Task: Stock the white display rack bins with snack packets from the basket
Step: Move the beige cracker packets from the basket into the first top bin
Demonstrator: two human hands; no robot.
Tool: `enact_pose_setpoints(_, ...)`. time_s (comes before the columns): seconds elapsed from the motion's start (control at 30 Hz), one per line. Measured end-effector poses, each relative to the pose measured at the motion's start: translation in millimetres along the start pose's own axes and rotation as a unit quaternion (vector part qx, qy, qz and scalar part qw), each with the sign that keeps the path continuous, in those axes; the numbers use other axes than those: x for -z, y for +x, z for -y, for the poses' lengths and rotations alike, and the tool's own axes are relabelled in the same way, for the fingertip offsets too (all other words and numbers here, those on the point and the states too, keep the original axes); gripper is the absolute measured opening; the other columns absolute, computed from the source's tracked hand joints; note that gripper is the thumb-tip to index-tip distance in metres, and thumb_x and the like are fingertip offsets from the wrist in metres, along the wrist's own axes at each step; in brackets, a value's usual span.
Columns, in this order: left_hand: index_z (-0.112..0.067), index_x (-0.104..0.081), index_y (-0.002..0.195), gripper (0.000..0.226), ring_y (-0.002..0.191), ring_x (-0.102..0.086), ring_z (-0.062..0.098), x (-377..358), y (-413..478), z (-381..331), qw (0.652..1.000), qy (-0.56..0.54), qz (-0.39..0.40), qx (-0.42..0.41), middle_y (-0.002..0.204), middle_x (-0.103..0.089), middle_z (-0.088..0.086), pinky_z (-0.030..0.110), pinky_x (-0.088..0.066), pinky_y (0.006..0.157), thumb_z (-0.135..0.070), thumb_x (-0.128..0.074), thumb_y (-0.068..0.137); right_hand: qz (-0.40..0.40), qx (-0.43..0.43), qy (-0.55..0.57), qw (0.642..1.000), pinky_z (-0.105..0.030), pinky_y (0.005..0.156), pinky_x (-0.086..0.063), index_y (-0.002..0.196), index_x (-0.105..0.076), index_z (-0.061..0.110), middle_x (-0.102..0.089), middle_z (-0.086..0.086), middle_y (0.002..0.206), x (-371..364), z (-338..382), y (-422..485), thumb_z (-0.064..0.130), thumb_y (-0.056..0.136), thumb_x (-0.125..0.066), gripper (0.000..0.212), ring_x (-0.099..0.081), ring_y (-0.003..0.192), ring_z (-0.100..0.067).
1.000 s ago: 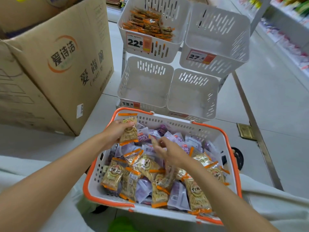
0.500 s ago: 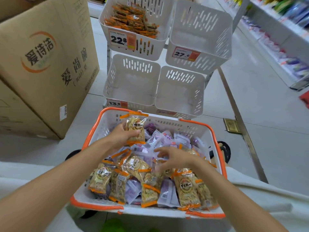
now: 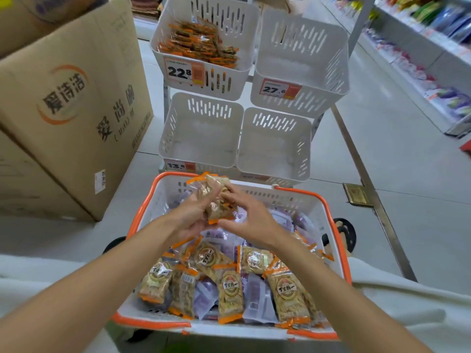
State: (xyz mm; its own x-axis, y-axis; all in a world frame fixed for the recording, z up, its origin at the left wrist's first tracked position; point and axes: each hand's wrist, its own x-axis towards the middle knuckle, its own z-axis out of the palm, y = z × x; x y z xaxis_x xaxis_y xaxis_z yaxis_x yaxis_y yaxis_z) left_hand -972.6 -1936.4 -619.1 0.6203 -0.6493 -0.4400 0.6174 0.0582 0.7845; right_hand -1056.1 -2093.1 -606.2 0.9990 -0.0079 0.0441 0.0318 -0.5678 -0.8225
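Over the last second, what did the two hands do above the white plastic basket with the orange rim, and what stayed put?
The right hand rose out of the packet pile and joined the left hand; both now pinch the tan orange-edged snack packets over the far end of the basket. The left hand kept its hold throughout. The white slotted rack bins are unchanged: one stocked, three empty.
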Motion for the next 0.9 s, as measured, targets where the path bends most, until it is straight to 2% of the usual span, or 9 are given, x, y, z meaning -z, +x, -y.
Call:
enact_pose_setpoints(0.1, -0.009, -0.048, 0.134, 0.049, 0.104, -0.068, 0.039, 8.3, 0.9, -2.6, 1.0, 0.006, -0.024, -0.011, 0.118, -0.069, 0.022, 0.048, -0.061, 0.079, -0.018, -0.066, 0.09, -0.083, -0.14, 0.231, 0.959, -0.037, 0.11, -0.043, 0.128, -0.06, 0.034, -0.055, 0.001, 0.142, 1.9, 2.4, 14.3, 0.041, 0.079, -0.07, 0.05, -0.049, 0.133, -0.012)
enact_pose_setpoints(0.17, -0.009, -0.049, 0.134, 0.043, 0.105, -0.067, 0.04, 8.1, 1.2, -6.2, 1.0, 0.01, -0.012, -0.008, 0.121, -0.067, 0.024, 0.052, -0.059, 0.084, -0.011, -0.063, 0.094, -0.069, -0.177, 0.244, 0.951, -0.045, 0.107, -0.046, 0.135, -0.055, 0.025, -0.059, -0.006, 0.136, 6.5, 1.0, 24.7, 0.039, 0.089, -0.066, 0.049, -0.055, 0.127, -0.018)
enact_pose_setpoints(0.27, -0.014, -0.047, 0.138, 0.05, 0.108, -0.067, 0.037, 0.4, 3.7, -10.5, 0.999, 0.031, 0.031, -0.007, 0.123, -0.066, 0.023, 0.054, -0.055, 0.091, -0.015, -0.068, 0.092, -0.033, -0.175, 0.248, 0.952, -0.054, 0.097, -0.051, 0.117, -0.061, 0.018, -0.068, -0.015, 0.116, 2.3, 8.0, 35.9, 0.027, 0.1, -0.055, 0.021, -0.066, 0.107, -0.028)
enact_pose_setpoints(0.33, -0.013, -0.048, 0.137, 0.056, 0.104, -0.069, 0.037, -1.7, 5.8, -13.6, 0.997, 0.064, 0.033, -0.031, 0.117, -0.069, 0.022, 0.051, -0.058, 0.085, -0.01, -0.073, 0.087, -0.052, -0.179, 0.244, 0.952, -0.047, 0.092, -0.056, 0.114, -0.059, 0.017, -0.068, -0.012, 0.112, 1.3, 12.3, 42.5, 0.028, 0.1, -0.055, 0.018, -0.068, 0.099, -0.023)
enact_pose_setpoints(0.47, -0.014, -0.049, 0.133, 0.07, 0.106, -0.07, 0.03, 7.0, 15.0, -21.2, 0.989, 0.123, -0.017, -0.087, 0.114, -0.072, 0.014, 0.054, -0.053, 0.097, -0.003, -0.084, 0.074, -0.084, -0.147, 0.15, 0.974, -0.02, 0.077, -0.056, 0.112, -0.059, 0.019, -0.066, 0.005, 0.105, 5.6, 18.3, 52.2, 0.033, 0.096, -0.06, 0.021, -0.064, 0.093, -0.004)
enact_pose_setpoints(0.6, -0.013, -0.052, 0.133, 0.079, 0.108, -0.069, 0.029, 13.1, 20.9, -25.2, 0.987, 0.122, -0.025, -0.103, 0.117, -0.072, 0.011, 0.044, -0.057, 0.091, -0.017, -0.092, 0.065, -0.085, -0.214, 0.176, 0.957, -0.045, 0.084, -0.059, 0.092, -0.072, 0.01, -0.073, -0.003, 0.086, 11.6, 14.3, 54.1, 0.038, 0.088, -0.071, 0.028, -0.07, 0.085, -0.02)
enact_pose_setpoints(0.73, -0.009, -0.049, 0.128, 0.041, 0.095, -0.071, 0.028, 15.8, 17.3, -29.8, 0.999, -0.013, 0.01, -0.03, 0.114, -0.07, 0.018, 0.034, -0.061, 0.069, -0.004, -0.064, 0.09, -0.135, -0.205, 0.215, 0.945, -0.04, 0.078, -0.06, 0.096, -0.064, 0.005, -0.07, -0.01, 0.088, 43.0, 15.4, 59.0, 0.015, 0.089, -0.071, 0.014, -0.07, 0.081, -0.025)
enact_pose_setpoints(0.8, -0.011, -0.045, 0.131, 0.034, 0.087, -0.072, 0.025, 19.1, 17.9, -35.8, 0.998, -0.051, -0.006, -0.032, 0.105, -0.073, 0.015, 0.033, -0.061, 0.066, -0.012, -0.054, 0.099, -0.094, -0.179, 0.223, 0.954, -0.035, 0.077, -0.059, 0.099, -0.065, 0.006, -0.07, -0.013, 0.089, 66.7, 22.0, 61.8, 0.006, 0.084, -0.074, 0.017, -0.07, 0.079, -0.022)
enact_pose_setpoints(0.9, -0.014, -0.03, 0.148, 0.051, 0.102, -0.071, 0.032, 21.1, 19.4, -48.5, 0.999, -0.045, 0.006, -0.03, 0.116, -0.071, 0.017, 0.036, -0.06, 0.071, -0.031, -0.044, 0.103, 0.033, -0.16, 0.112, 0.98, -0.035, 0.081, -0.056, 0.103, -0.071, 0.006, -0.072, -0.017, 0.094, 91.3, 38.7, 67.5, 0.007, 0.078, -0.08, 0.026, -0.068, 0.082, -0.02)
